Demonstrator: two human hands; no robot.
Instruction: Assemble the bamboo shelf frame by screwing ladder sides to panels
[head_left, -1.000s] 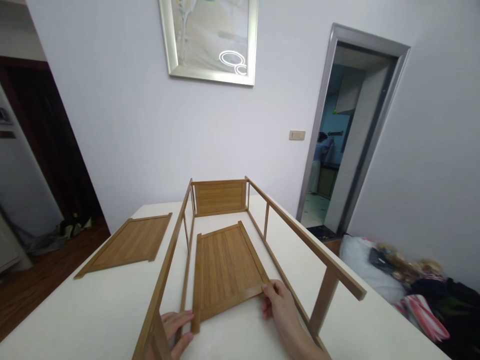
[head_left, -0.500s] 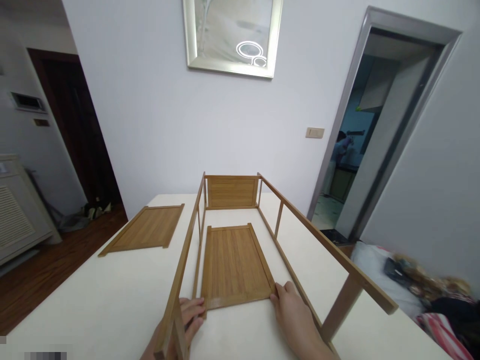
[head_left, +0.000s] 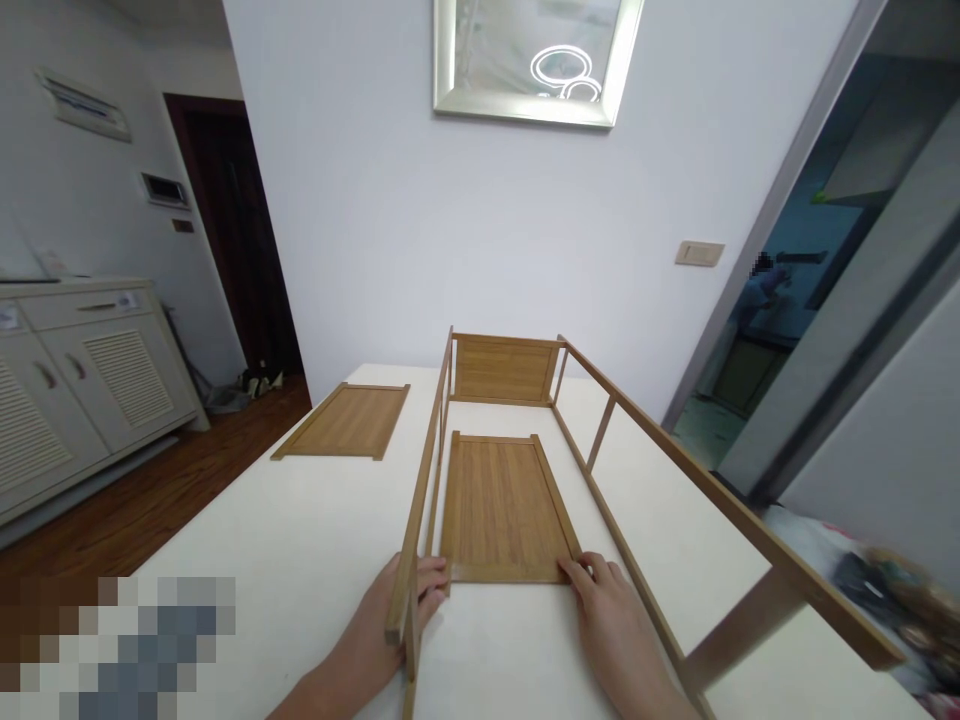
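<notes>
A slatted wooden panel [head_left: 506, 505] lies flat on the white table, between the two long sides of an open wooden frame [head_left: 660, 430]. My left hand [head_left: 375, 615] reaches around the frame's near left post, with its fingertips closed at the panel's near left corner; the post hides part of that hand. At the near right corner, my right hand [head_left: 611, 620] pinches the panel edge between thumb and fingers. Another upright panel [head_left: 504, 370] spans the frame's far end. A similar loose panel [head_left: 343, 420] lies flat outside the frame, to the left.
The white table [head_left: 300, 540] extends toward the wall. A light switch [head_left: 699, 253] and a silver-framed picture [head_left: 525, 110] are on that wall. A louvred cabinet [head_left: 97, 370] stands at left. Someone in blue [head_left: 757, 295] is beyond the right doorway. Piled cloth [head_left: 870, 580] lies at right.
My view has swung left and tilted, so the scene sits further right and more cabinet shows. Both hands stay at the panel's near corners, and its near edge now appears level.
</notes>
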